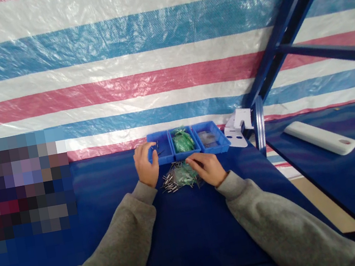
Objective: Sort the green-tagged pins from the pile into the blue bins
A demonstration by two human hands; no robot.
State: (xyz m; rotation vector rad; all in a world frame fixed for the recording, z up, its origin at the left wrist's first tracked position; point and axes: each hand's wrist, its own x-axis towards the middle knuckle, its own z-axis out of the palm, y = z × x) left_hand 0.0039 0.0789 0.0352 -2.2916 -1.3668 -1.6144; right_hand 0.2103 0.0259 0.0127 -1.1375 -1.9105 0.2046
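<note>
My left hand is at the left wall of the left blue bin, its thumb and forefinger apart with nothing visible between them. A few small, thin dark pieces show inside that bin. Over the right side of a loose pile of metal pins, my right hand has its thumb and forefinger pressed together. Whatever it pinches, if anything, is too small to make out. Among the pins lies some crumpled clear and greenish plastic.
The middle blue bin holds green plastic bags, and the right bin holds clear bags. White cut-out cards stand by a metal post. A long white object lies on the right table. A striped sheet hangs behind.
</note>
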